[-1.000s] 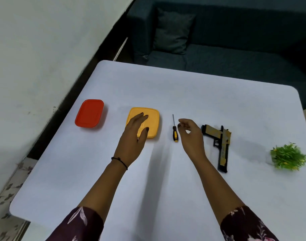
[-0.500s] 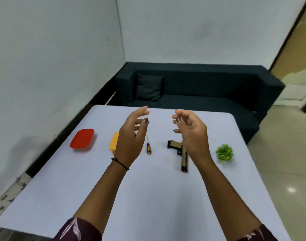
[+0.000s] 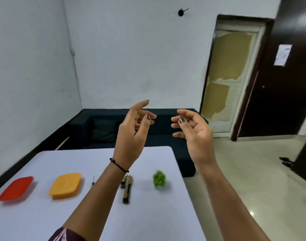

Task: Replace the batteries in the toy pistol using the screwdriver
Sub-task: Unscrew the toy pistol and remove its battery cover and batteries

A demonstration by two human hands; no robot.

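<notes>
The black and tan toy pistol (image 3: 127,190) lies on the white table (image 3: 44,216), partly behind my left forearm. Left of that forearm only the thin shaft of the screwdriver (image 3: 93,180) shows, and its handle is hidden. My left hand (image 3: 133,131) and my right hand (image 3: 192,131) are raised high above the table, palms facing each other. Their fingers are loosely bent and hold nothing. Both hands are well apart from the pistol and the screwdriver.
An orange lidded box (image 3: 66,185) and a red lid or tray (image 3: 16,187) sit at the table's left. A small green plant (image 3: 159,178) stands right of the pistol. A dark sofa (image 3: 100,129) is behind the table, with a doorway (image 3: 230,75) and tiled floor to the right.
Both hands have risen from just above the table to chest height. The view has tilted up, so the table objects now sit low in the frame.
</notes>
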